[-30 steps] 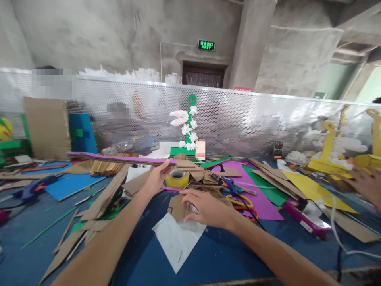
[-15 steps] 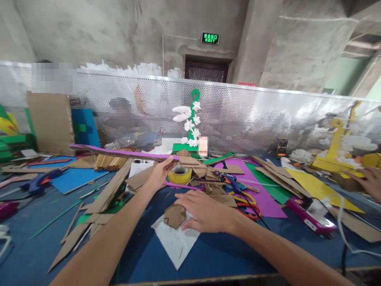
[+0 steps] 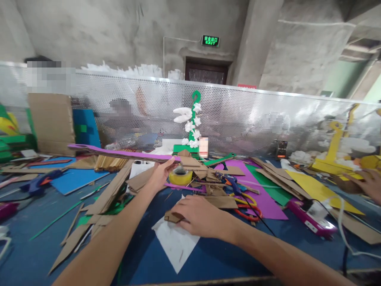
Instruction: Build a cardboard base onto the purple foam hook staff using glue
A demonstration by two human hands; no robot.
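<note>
My left hand is closed on one end of a long purple-faced cardboard strip, which stretches away to the left above the table. Lower down, my right hand has its fingers curled over a small brown cardboard piece, hiding most of it. Under that piece a white sheet of paper lies on the blue table, one corner pointing toward me. A yellow roll of tape sits just beyond my left fingers.
A green stand with white flowers rises at the back. Cardboard scraps crowd the left, beside a blue glue gun. Scissors with red and yellow handles and a purple power strip lie right. Another person's hand touches a yellow piece.
My right hand has moved slightly left and its fingers have closed over the small cardboard piece, which has tilted. My left hand and the purple strip have hardly moved.
</note>
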